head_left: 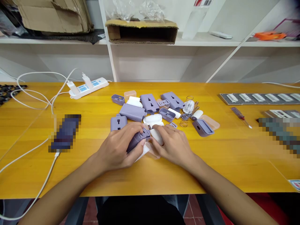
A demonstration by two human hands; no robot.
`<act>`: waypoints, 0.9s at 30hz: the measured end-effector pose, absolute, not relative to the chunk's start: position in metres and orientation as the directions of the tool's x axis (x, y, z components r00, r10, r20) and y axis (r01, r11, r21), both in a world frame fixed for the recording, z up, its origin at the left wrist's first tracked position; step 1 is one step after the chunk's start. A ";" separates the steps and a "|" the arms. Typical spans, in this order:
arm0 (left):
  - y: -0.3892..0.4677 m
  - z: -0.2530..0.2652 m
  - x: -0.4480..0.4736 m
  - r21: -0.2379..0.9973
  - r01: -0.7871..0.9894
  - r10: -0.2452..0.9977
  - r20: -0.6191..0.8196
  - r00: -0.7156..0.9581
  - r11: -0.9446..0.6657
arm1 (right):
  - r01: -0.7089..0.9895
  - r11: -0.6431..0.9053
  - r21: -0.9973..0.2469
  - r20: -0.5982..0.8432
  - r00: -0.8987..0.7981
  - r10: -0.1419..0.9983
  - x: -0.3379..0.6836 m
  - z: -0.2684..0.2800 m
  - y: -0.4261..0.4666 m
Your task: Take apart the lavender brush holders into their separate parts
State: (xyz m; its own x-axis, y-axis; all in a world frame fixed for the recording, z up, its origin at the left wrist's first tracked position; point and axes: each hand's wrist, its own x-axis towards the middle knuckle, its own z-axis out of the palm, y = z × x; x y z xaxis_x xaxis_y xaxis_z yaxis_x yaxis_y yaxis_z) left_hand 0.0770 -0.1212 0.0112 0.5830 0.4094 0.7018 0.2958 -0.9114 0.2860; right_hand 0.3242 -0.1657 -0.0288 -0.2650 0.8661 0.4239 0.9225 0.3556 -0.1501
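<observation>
My left hand point(117, 147) is closed around a purple plastic housing point(134, 141), its slotted end turned toward the right. Close beside it, my right hand point(174, 143) grips a smooth white rounded plastic piece point(157, 137). The two parts almost meet; whether they touch is hard to tell. Under the hands lies a clear plastic piece point(153, 152). Just beyond are a white oval part with a ridged rim point(152, 119), a ribbed purple housing point(132, 112) and a purple housing with keyhole slots point(149, 103).
Thin wire coils point(187, 116) and a purple open case point(202, 127) lie right of the pile. Farther right is a screwdriver point(241, 117). A phone point(65, 132) on a white cable and a power strip point(89, 88) occupy the left. Shelves hold a cardboard box point(142, 40).
</observation>
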 end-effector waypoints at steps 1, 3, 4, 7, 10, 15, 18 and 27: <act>-0.121 0.011 0.077 0.288 0.294 0.409 0.702 0.583 -0.911 | 0.928 0.352 -0.123 0.417 -0.274 0.867 0.323 -0.029 -0.166; -0.121 0.012 0.076 0.288 0.293 0.409 0.702 0.583 -0.912 | 0.935 0.344 -0.084 0.405 -0.283 0.869 0.322 -0.029 -0.166; -0.121 0.012 0.076 0.287 0.295 0.410 0.702 0.583 -0.911 | 0.938 0.339 -0.071 0.399 -0.285 0.871 0.322 -0.030 -0.166; -0.121 0.012 0.077 0.279 0.299 0.406 0.704 0.582 -0.913 | 0.939 0.340 -0.050 0.391 -0.295 0.872 0.323 -0.031 -0.165; -0.121 0.013 0.077 0.273 0.296 0.399 0.709 0.581 -0.915 | 0.942 0.332 -0.041 0.396 -0.290 0.871 0.324 -0.032 -0.165; -0.121 0.013 0.077 0.273 0.303 0.404 0.706 0.582 -0.913 | 0.940 0.332 -0.081 0.426 -0.268 0.864 0.326 -0.031 -0.163; -0.122 0.012 0.076 0.267 0.291 0.392 0.715 0.580 -0.919 | 0.925 0.360 -0.127 0.450 -0.269 0.851 0.328 -0.031 -0.162; -0.121 0.011 0.076 0.276 0.287 0.395 0.720 0.571 -0.917 | 0.913 0.388 -0.126 0.412 -0.308 0.858 0.329 -0.029 -0.163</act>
